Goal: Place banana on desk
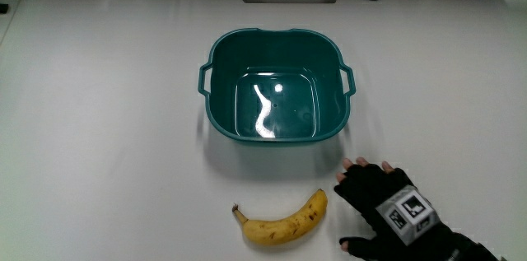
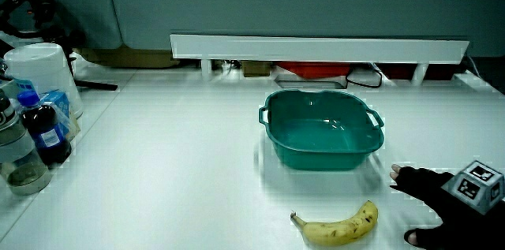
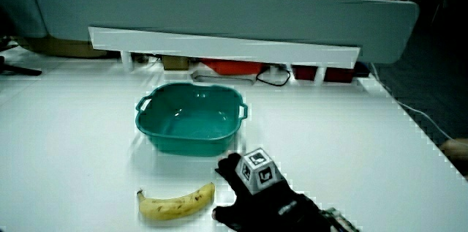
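From where I sit, the curved yellow banana with brown freckles (image 1: 284, 223) already lies on the smooth white surface (image 1: 107, 129), nearer to the person than the empty teal plastic basin with two small side handles (image 1: 276, 86), and well clear of it. My black-gloved hand with the patterned cube on its back (image 1: 380, 207) rests just beside the banana's blunt end, fingers spread and holding nothing; I judge a small gap between fingertips and fruit.

My worry is a careless pull-away: a fingertip catching that blunt end could spin or roll the banana, since the surface looks slick and glossy and the fruit rests only on its curve. A sweep toward the basin could also nudge the light-looking tub.

The basin is rounded-square with a glossy bottom that reflects the lights. The banana's skin looks matt and soft, its stem dark at the tip. In a side view, a dark-capped bottle (image 2: 43, 130) stands at the table's edge, well apart.
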